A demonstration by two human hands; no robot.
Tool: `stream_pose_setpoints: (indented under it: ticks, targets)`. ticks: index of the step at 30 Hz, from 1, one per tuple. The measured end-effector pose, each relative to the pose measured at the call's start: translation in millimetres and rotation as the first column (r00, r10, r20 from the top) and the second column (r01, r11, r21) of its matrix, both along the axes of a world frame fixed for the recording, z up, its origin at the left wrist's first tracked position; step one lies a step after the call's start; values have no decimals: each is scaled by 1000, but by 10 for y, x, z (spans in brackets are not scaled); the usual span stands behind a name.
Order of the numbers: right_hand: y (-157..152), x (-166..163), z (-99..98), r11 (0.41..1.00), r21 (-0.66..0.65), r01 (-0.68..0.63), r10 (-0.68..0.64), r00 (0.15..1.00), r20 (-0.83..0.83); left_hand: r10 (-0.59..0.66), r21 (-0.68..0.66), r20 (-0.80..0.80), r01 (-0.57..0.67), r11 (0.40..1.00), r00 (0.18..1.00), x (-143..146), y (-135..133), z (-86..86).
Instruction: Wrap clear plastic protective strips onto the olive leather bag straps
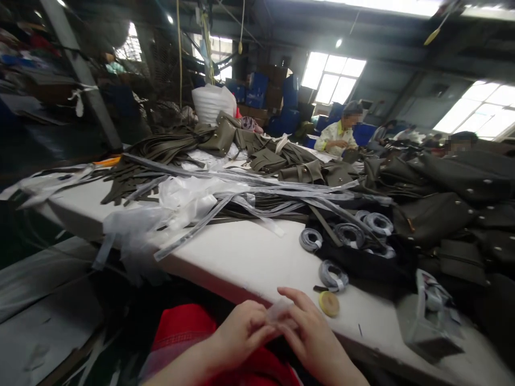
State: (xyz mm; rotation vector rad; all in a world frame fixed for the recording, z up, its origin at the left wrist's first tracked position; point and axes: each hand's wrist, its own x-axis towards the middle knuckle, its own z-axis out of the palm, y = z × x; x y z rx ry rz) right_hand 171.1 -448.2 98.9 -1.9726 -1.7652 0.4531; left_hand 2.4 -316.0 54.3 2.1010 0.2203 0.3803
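Both my hands meet at the near edge of the white worktable [241, 257], over my red lap. My left hand [240, 333] has its fingers curled and pinched on a small clear plastic strip [281, 310]. My right hand [309, 335] also grips that strip, with its index finger stretched forward. A small yellow tape roll [329, 303] lies flat on the table just beyond my right hand. A coiled grey tape bundle [333, 275] sits a little farther back.
Long clear plastic strips [241, 187] and olive straps [156, 155] cover the table's middle. Dark bags [438, 214] pile up on the right, with more grey coils [362, 228] beside them. A seated person [340, 136] works at the far end. Blue boxes [257, 86] stand behind.
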Motion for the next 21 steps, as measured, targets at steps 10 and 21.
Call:
stream_pose_setpoints:
  ticks: [10, 21]
  targets:
    - [-602, 832, -1111, 867, 269, 419, -492, 640, 590, 221, -231, -16, -219, 948, 975, -57, 159, -237]
    - [-205, 313, -386, 927, 133, 351, -277, 878, -391, 218, -312, 28, -199, 929, 976, -14, 20, -142]
